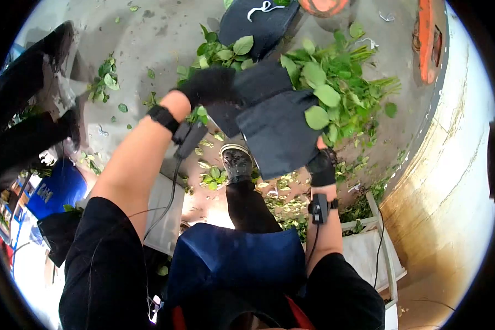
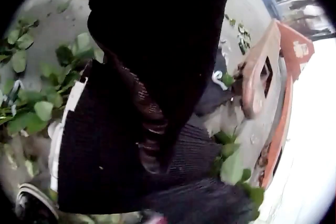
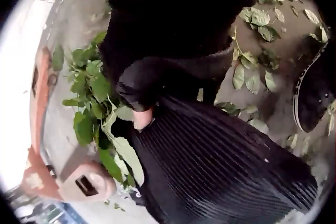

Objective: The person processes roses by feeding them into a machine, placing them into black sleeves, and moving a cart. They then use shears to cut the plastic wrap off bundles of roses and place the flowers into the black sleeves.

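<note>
Both hands wear black gloves and are at a dark, finely ribbed sheet (image 1: 280,132) held over the floor, with folded flaps. My right hand (image 1: 322,168) grips its near right edge; a bare thumb tip (image 3: 143,119) pokes from the glove and presses on the ribs. My left hand (image 1: 209,88), blurred in the head view, holds the sheet's far left part; in the left wrist view the glove (image 2: 157,50) covers much of the ribbed surface (image 2: 94,145). Leafy green stems (image 1: 341,82) lie right beside the sheet, their cut ends toward the right. More leaves (image 1: 225,52) show behind the left hand.
Another dark sheet (image 1: 258,25) with a white string (image 1: 264,8) lies farther off. Orange metal parts (image 1: 426,44) stand beside a stained pale wall (image 1: 451,137). Loose leaves litter the floor around my shoe (image 1: 237,162). A blue crate (image 1: 58,190) is at left.
</note>
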